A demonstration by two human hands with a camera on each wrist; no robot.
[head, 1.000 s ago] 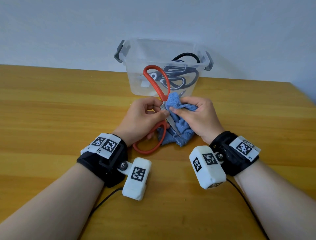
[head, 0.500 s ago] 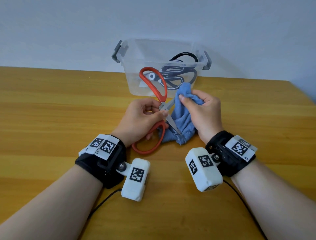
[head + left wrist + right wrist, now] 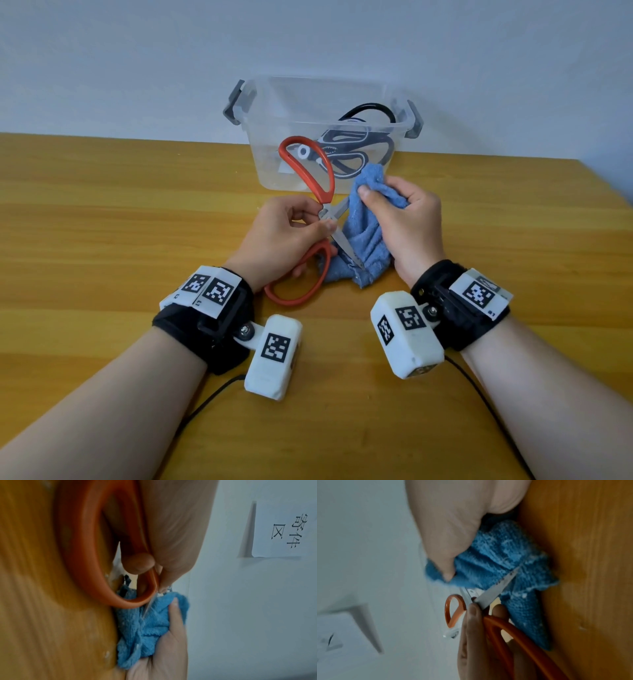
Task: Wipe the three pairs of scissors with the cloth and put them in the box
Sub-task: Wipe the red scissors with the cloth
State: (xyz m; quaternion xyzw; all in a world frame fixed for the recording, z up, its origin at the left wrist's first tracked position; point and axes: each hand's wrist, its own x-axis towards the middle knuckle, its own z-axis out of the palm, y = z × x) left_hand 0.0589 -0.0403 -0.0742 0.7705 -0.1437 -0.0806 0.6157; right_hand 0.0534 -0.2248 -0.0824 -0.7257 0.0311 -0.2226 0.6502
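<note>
Wiping: orange scissors [image 3: 310,178], held above the desk [image 3: 102,222], blades splayed and sharp.
Left hand [image 3: 281,236]: pinching the pivot; safest hold.
Right hand [image 3: 404,219]: bunching soft cloth [image 3: 366,240].
Box [image 3: 274,102]: behind, waiting.

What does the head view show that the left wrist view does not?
Only the head view shows the clear box with dark-handled scissors inside, both wrist cameras, and the left hand holding the orange scissors near the pivot. Only the left wrist view shows a paper sign on the wall. Both show the orange scissors, the blue cloth gripped by the right hand, and the wooden table.
</note>
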